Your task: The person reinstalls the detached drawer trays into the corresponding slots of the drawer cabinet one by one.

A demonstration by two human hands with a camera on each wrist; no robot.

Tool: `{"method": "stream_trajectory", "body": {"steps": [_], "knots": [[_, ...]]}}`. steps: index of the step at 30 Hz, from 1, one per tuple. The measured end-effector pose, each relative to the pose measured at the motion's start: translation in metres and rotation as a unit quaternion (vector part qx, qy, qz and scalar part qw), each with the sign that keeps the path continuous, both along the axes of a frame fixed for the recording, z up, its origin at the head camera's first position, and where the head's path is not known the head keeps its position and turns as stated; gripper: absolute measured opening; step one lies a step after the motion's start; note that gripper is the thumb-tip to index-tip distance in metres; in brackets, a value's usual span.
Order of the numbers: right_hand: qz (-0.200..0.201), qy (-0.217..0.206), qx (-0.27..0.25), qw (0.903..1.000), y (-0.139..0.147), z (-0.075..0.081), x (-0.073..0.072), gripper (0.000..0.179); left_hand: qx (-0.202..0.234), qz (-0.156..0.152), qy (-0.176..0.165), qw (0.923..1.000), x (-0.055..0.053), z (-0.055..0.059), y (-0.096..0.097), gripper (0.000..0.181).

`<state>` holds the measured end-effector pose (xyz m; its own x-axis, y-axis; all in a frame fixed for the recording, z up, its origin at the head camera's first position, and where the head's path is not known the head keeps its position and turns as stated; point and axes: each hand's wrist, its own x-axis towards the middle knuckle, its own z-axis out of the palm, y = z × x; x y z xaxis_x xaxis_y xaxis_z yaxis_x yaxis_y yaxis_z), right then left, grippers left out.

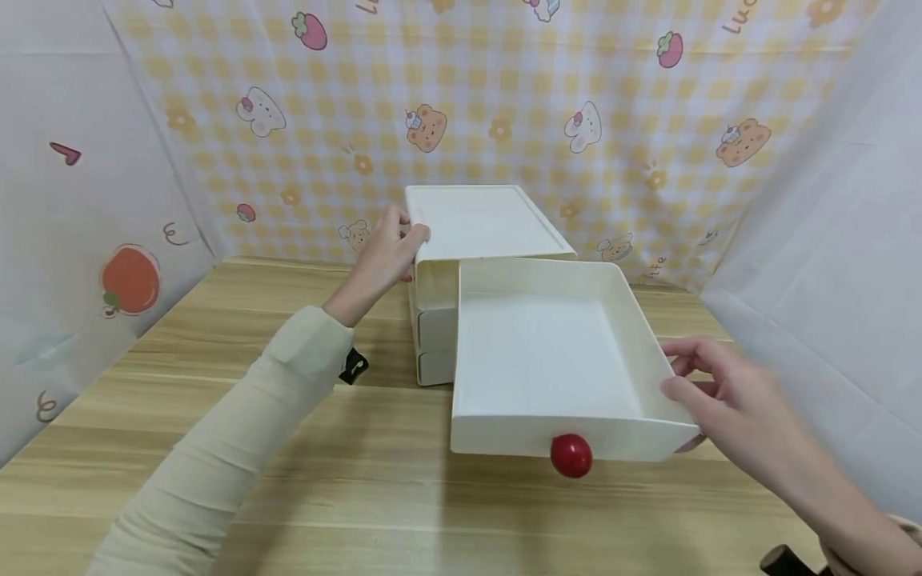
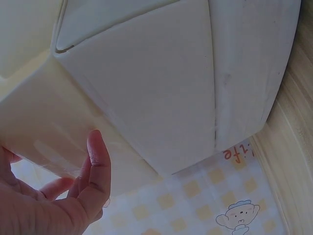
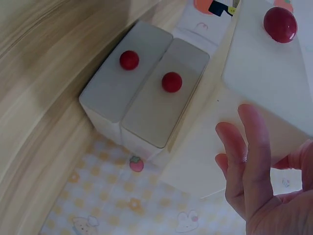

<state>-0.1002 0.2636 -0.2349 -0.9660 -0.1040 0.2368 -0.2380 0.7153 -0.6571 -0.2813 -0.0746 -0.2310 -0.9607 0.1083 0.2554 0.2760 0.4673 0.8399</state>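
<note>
A white cabinet of stacked drawers stands on the table. My left hand holds its upper left edge, thumb over the top and fingers against the side panel. A shallow white drawer with a round red knob hangs in front of the top compartment, skewed to the right and raised above the table. My right hand grips the drawer's right wall near the front corner, thumb at the rim and fingers on the outside and below. The drawer's inside shows bare white.
Below the top compartment sit two closed drawers with red knobs. The wooden table runs back to a yellow checked cloth with cartoon prints. White cloth hangs at both sides. Black straps show near the wrists.
</note>
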Motion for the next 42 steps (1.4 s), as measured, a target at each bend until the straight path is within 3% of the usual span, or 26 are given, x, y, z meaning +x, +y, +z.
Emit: {"method": "stream_trajectory", "body": {"steps": [10,18,42], "knots": [[0.030,-0.002,-0.031,0.9991,-0.020,-0.004,-0.003,0.031,0.008,-0.005,0.008,0.9999,0.000,-0.001,0.001,0.027],[0.028,-0.007,-0.024,0.9993,-0.035,-0.002,-0.007,0.032,0.004,-0.003,0.006,1.0000,-0.001,-0.001,0.001,0.028],[0.037,-0.021,-0.059,0.9974,-0.034,-0.006,-0.029,0.033,0.001,0.002,0.016,0.9999,-0.003,-0.003,0.001,0.025]]}}
